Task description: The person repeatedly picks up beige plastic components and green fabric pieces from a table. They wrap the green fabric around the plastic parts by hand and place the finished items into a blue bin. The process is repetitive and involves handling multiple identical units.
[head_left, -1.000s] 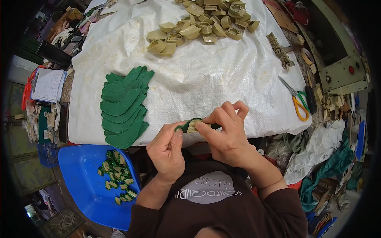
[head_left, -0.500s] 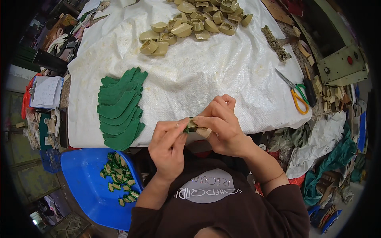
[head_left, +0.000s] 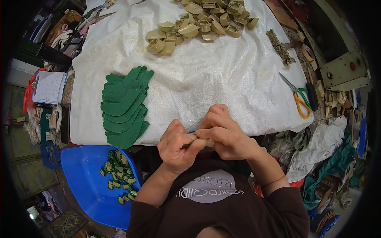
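Close to the table's front edge, in front of my chest, both hands pinch one small beige shoe heel (head_left: pixel 209 142) with a strip of green covering (head_left: pixel 191 132) on it. My left hand (head_left: pixel 174 147) is closed on its left side, thumb and forefinger pressed together. My right hand (head_left: pixel 226 134) grips the other side, fingers curled over the top. Most of the heel is hidden by the fingers. Left of my hands lies a fanned stack of green cut pieces (head_left: pixel 125 109). A heap of bare beige heels (head_left: pixel 204 25) sits at the far side.
White woven sheeting (head_left: pixel 186 87) covers the table. A blue tub (head_left: pixel 81 170) at lower left holds several green-covered heels (head_left: pixel 119 172). Scissors (head_left: pixel 298 101) with orange and green handles and a crusty strip (head_left: pixel 280 48) lie at right. A clipboard (head_left: pixel 48 87) is at far left.
My left hand has turned and moved slightly right, so its fingers now cover more of the heel. Both hands sit a little lower. The view has shifted slightly.
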The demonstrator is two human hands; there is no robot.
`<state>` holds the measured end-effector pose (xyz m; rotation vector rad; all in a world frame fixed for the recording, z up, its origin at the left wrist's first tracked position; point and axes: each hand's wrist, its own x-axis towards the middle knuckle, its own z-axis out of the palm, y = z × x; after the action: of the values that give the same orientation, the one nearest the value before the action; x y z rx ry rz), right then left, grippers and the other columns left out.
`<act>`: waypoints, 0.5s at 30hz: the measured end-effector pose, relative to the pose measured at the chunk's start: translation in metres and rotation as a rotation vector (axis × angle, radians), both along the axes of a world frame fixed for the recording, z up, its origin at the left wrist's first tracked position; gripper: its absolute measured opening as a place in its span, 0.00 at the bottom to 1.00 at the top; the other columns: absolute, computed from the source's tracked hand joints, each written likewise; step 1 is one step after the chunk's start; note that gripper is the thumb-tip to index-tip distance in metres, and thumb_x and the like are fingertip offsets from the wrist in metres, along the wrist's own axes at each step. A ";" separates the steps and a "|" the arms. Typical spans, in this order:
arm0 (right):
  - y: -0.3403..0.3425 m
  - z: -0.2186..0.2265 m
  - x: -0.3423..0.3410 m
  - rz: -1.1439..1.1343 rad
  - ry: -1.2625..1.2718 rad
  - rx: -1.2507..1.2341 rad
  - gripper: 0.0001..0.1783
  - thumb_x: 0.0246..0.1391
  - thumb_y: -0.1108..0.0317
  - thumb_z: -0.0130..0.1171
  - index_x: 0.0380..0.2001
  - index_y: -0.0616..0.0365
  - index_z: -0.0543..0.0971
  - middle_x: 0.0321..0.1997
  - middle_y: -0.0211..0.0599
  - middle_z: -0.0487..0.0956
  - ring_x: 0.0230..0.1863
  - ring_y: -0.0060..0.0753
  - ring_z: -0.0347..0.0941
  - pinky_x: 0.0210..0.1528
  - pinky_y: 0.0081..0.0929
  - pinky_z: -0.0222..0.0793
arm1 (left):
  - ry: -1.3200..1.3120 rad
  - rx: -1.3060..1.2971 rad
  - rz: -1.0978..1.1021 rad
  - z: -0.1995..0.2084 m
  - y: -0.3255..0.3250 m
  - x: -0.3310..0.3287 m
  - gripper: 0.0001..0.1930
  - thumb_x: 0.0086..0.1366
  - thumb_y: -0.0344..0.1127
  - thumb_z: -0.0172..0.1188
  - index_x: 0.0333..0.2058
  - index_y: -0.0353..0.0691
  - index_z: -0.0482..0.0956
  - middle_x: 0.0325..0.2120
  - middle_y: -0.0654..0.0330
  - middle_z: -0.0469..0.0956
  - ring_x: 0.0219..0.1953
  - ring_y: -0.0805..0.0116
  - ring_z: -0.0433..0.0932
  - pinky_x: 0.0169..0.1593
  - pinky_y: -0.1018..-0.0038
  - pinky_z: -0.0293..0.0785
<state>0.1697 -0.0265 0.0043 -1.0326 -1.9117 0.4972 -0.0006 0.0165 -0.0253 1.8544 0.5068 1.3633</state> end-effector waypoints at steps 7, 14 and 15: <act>0.005 0.002 0.002 -0.148 -0.200 0.125 0.23 0.34 0.71 0.63 0.41 0.53 0.76 0.41 0.32 0.73 0.47 0.39 0.63 0.47 0.39 0.56 | 0.142 0.261 0.191 0.016 0.009 -0.006 0.17 0.39 0.16 0.65 0.30 0.40 0.79 0.23 0.63 0.69 0.28 0.63 0.68 0.32 0.70 0.66; -0.014 0.017 0.001 -0.139 0.331 -0.288 0.16 0.48 0.66 0.63 0.41 0.58 0.75 0.45 0.44 0.74 0.49 0.39 0.68 0.53 0.36 0.61 | 0.045 0.147 0.243 0.017 0.018 -0.023 0.19 0.38 0.14 0.63 0.31 0.43 0.79 0.27 0.61 0.68 0.29 0.64 0.65 0.36 0.70 0.63; -0.019 0.002 0.000 -0.143 0.494 -0.443 0.15 0.50 0.66 0.63 0.41 0.59 0.75 0.44 0.45 0.74 0.47 0.37 0.70 0.52 0.32 0.63 | 0.016 0.135 0.221 0.021 0.016 -0.020 0.19 0.39 0.14 0.63 0.30 0.44 0.78 0.28 0.60 0.68 0.29 0.64 0.64 0.36 0.70 0.62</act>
<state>0.1698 -0.0455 0.0068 -1.1794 -1.3070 1.0186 -0.0207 0.0329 -0.0044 1.9642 0.6587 1.5627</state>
